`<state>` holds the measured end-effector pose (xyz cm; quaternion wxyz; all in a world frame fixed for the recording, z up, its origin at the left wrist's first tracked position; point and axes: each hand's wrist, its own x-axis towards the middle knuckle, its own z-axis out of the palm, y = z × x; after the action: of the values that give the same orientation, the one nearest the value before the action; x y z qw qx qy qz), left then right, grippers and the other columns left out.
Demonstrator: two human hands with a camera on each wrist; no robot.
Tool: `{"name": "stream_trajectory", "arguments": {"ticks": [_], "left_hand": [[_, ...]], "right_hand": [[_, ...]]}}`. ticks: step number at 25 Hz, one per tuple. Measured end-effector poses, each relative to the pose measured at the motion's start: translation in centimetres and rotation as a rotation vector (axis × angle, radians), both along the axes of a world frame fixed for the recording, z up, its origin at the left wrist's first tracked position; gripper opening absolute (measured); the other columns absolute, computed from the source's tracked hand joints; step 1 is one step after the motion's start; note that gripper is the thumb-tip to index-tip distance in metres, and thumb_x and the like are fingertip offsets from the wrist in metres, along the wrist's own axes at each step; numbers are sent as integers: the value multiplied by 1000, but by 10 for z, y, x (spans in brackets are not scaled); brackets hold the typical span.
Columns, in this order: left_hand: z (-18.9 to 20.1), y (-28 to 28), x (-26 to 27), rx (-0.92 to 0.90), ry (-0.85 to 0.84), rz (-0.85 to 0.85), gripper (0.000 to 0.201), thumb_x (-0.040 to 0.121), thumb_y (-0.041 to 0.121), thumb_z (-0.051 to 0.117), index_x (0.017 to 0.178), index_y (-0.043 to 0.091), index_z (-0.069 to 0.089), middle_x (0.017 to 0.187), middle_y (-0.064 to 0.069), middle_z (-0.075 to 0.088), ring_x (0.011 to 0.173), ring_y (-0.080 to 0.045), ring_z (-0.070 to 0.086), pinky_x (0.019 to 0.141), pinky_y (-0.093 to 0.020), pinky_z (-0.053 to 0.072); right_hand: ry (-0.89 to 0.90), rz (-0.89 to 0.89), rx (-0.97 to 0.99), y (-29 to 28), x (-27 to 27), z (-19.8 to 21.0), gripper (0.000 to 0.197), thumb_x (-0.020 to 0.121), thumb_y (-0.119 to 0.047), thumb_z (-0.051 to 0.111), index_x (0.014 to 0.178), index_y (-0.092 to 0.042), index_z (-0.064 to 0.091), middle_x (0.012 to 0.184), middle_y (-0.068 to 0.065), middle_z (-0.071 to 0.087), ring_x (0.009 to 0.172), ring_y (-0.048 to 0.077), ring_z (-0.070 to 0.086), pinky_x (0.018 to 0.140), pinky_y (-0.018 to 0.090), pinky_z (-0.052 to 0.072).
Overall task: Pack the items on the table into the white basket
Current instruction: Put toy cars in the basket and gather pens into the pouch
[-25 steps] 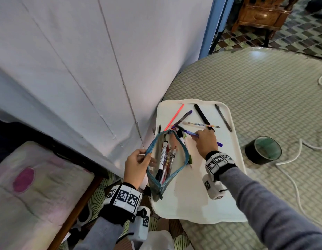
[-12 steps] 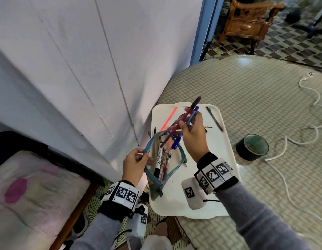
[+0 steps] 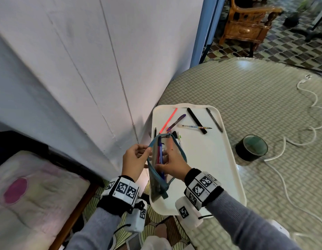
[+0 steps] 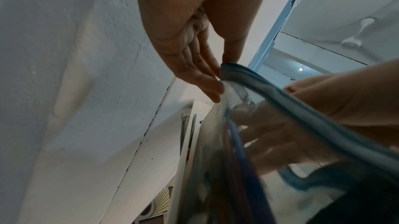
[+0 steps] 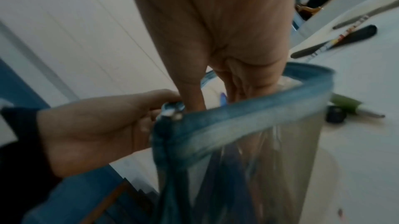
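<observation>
Hands working one soft clear pouch [image 3: 157, 179], drooping over the near left corner of the white tray [image 3: 207, 159]: left hand [image 3: 134, 160] pinching its blue zip rim, right hand [image 3: 172, 164] reaching inside, fingers curled among the pens [image 3: 160, 154]; exact grip hidden. Handling light, limp, slippery; gripping best along the stiffer rim. Lying beyond the pouch, loose pens: thin, rigid, rolling easily.

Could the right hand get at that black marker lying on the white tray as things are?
Probably not this instant: the right hand is down inside the clear pouch. Once withdrawn, the black marker lies uncovered on the white tray.
</observation>
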<state>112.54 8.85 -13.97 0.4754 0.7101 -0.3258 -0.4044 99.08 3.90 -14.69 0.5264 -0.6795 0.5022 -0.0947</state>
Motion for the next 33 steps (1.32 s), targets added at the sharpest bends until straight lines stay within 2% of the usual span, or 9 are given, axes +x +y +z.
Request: {"name": "stream_trajectory", "arguments": {"ticks": [2, 6, 12, 16, 20, 23, 27, 30, 33], "left_hand": [[2, -1, 1, -3, 6, 4, 8, 91, 11, 60, 95, 5, 61, 88, -12, 68, 76, -24, 68, 48, -19, 52], [0, -1, 3, -3, 30, 59, 1, 91, 10, 59, 90, 9, 59, 84, -10, 69, 72, -21, 68, 50, -22, 54], [-7, -3, 3, 4, 69, 67, 5, 90, 10, 61, 92, 5, 60, 83, -10, 70, 71, -22, 69, 53, -27, 56], [-13, -2, 4, -6, 56, 45, 9, 89, 11, 62, 95, 4, 61, 85, -9, 71, 74, -20, 70, 55, -26, 56], [-14, -3, 3, 3, 80, 57, 8, 89, 12, 61, 94, 5, 60, 84, -9, 71, 73, -19, 70, 52, -23, 54], [-14, -4, 3, 5, 82, 54, 7, 89, 11, 61, 93, 6, 60, 83, -8, 71, 72, -18, 69, 51, -21, 53], [-14, -5, 2, 5, 79, 54, 6, 89, 10, 61, 93, 6, 60, 82, -8, 71, 70, -17, 69, 51, -21, 52], [-13, -5, 2, -1, 80, 50, 5, 89, 10, 61, 91, 6, 60, 81, -9, 71, 70, -19, 69, 52, -23, 53], [-12, -5, 3, -10, 75, 58, 2, 90, 9, 61, 91, 8, 59, 81, -8, 71, 71, -20, 69, 51, -22, 52]], "right_hand": [[35, -4, -111, -6, -1, -3, 56, 83, -16, 70, 131, -6, 42, 105, 8, 61, 90, 20, 62, 83, 34, 54], [-52, -320, -361, -48, -16, 13, 11, 89, -8, 54, 95, -7, 63, 87, 4, 64, 67, 13, 53, 61, 21, 43], [463, -66, -449, -138, -50, -24, 39, 89, -3, 48, 127, -10, 55, 128, 10, 55, 123, 28, 43, 99, 39, 38], [704, 78, -566, -156, -65, -48, 34, 92, -4, 45, 123, -10, 58, 123, 11, 58, 117, 31, 44, 92, 39, 36], [498, -133, -536, -166, -70, -58, 29, 92, -3, 40, 118, -1, 52, 119, 20, 46, 104, 38, 51, 90, 45, 42], [612, -197, -491, -181, -71, -63, 40, 95, -15, 26, 125, 3, 46, 127, 23, 41, 114, 38, 42, 95, 43, 35], [606, -158, -377, -182, -72, -66, 35, 93, -17, 51, 123, 2, 46, 123, 23, 49, 115, 39, 45, 94, 43, 37], [338, -372, -225, -168, -67, -63, 23, 92, -17, 47, 103, 3, 46, 102, 23, 53, 92, 36, 52, 73, 38, 38], [-152, -643, 6, -140, -57, -37, 24, 88, -36, 43, 84, -13, 41, 77, 5, 47, 65, 21, 42, 60, 32, 33]]}}
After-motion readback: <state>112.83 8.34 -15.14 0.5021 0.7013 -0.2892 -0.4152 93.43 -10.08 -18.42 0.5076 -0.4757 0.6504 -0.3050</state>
